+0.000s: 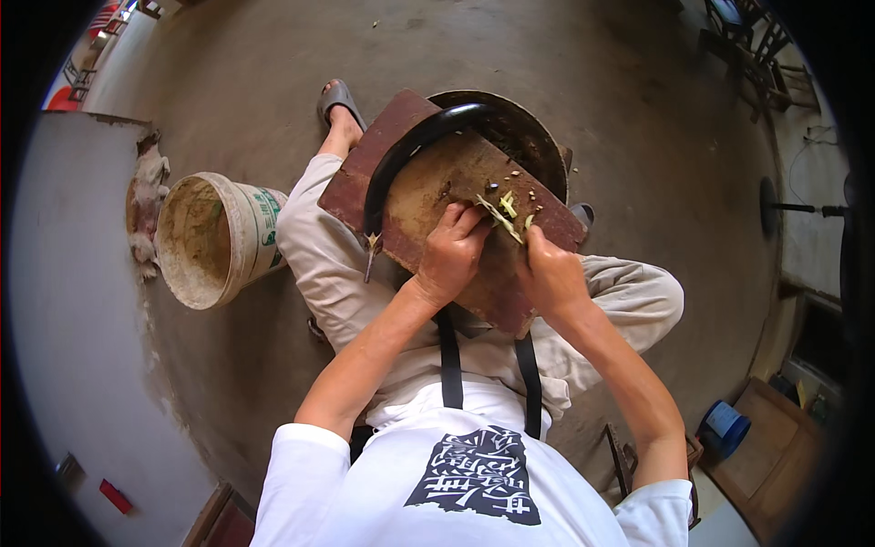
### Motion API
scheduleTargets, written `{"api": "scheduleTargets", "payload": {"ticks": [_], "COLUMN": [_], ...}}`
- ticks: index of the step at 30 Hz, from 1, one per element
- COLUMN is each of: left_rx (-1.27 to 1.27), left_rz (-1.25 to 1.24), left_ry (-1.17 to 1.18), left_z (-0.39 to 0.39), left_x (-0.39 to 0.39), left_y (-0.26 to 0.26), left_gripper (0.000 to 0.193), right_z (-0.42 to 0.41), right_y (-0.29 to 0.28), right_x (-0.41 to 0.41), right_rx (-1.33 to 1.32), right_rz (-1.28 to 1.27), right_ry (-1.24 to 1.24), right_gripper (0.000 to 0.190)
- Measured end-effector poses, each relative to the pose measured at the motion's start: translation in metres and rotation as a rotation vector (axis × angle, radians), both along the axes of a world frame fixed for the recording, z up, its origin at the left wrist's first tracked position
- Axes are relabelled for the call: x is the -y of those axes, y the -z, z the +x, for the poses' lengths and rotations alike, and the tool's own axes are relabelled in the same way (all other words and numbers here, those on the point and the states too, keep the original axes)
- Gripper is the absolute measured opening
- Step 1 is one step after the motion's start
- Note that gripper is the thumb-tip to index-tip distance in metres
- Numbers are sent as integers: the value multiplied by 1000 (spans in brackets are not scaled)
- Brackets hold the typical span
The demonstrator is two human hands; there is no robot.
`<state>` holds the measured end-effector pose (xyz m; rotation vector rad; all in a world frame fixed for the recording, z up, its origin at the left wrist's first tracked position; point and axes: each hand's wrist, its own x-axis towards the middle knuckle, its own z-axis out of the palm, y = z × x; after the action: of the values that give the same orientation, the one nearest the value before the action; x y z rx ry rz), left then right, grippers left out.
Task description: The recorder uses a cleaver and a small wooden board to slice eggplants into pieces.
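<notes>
A worn reddish-brown wooden board (424, 184) lies before me, partly over a large round pan (547, 147). Near its right part, my left hand (456, 243) has its fingers curled at one end of a pale green plant strip (502, 220). The fingertips of my right hand (552, 267) are at the strip's other end, fingers closed together. Small yellow-green pieces (507, 204) and crumbs lie just beyond the hands. A long, curved, glossy black eggplant (400, 157) with a brown stem lies along the board's left side, its far end reaching towards the pan.
A dirty white plastic bucket (236, 232) lies on its side on the concrete floor to the left, near a wall (82, 273). Wooden chairs (752, 55) stand at the far right. A blue tub (726, 427) and a wooden panel (759, 451) are at the lower right.
</notes>
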<state>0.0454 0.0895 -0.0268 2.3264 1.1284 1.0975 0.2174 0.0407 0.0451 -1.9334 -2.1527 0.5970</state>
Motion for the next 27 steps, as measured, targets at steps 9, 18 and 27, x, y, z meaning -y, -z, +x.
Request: {"api": "scheduleTargets", "payload": {"ticks": [9, 18, 27], "left_rx": [102, 41, -32], "left_rz": [-23, -3, -28], "left_ry": [-1, 0, -29], "left_z": [3, 3, -5], "left_x": [4, 2, 10], "left_y": [3, -3, -5], "left_gripper": [16, 19, 26], "right_z": [1, -4, 3], "right_y": [1, 24, -4], "right_x": [-6, -19, 1], "right_rx": [-68, -61, -41], "right_rz": [55, 32, 23], "right_ry": [14, 26, -25], "right_gripper": [18, 21, 19]}}
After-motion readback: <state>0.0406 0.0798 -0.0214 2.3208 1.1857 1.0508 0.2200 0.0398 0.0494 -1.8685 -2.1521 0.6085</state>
